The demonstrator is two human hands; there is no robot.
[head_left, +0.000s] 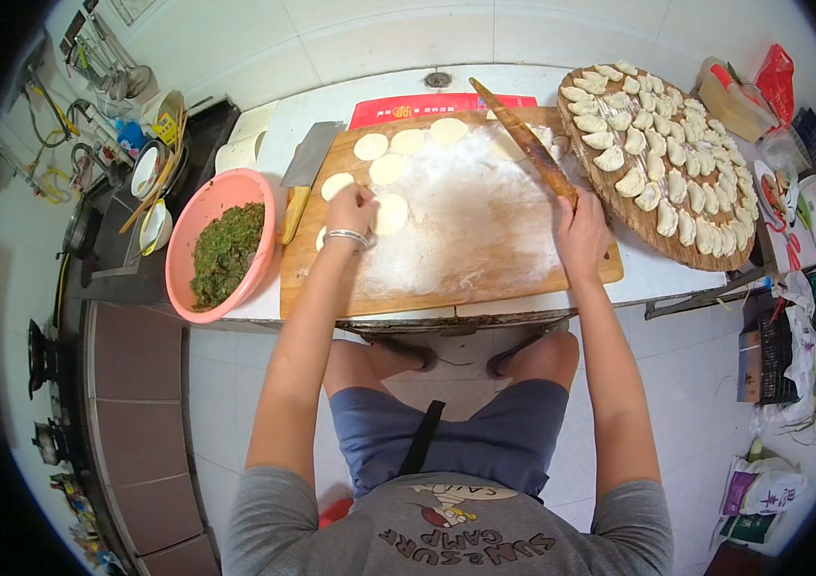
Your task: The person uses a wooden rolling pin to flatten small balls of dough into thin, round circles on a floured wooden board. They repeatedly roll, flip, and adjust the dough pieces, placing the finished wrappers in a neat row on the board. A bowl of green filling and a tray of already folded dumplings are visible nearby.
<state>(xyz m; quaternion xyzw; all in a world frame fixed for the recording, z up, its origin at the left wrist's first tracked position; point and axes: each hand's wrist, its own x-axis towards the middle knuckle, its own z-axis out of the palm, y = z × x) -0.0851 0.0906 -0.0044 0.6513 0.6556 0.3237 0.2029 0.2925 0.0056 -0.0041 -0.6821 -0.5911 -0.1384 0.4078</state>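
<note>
My right hand (582,233) grips the near end of a wooden rolling pin (526,139), which slants up and left over a floured wooden cutting board (408,302). My left hand (350,208) is over the board's left part, its fingers curled together among round dough wrappers. One dumpling wrapper (390,215) lies right beside its fingers and another wrapper (336,184) just beyond them. Whatever the fingertips pinch, if anything, is hidden. Several more wrappers (408,142) lie along the board's far left. White flour (465,211) covers the board's middle.
A cleaver (313,154) rests at the board's left edge, next to a pink basin (178,257) of green filling (227,252). At right, a round wooden board (707,260) bears rows of dumplings (635,141). A dark stove (120,226) stands far left; a plastic container (736,101) sits back right.
</note>
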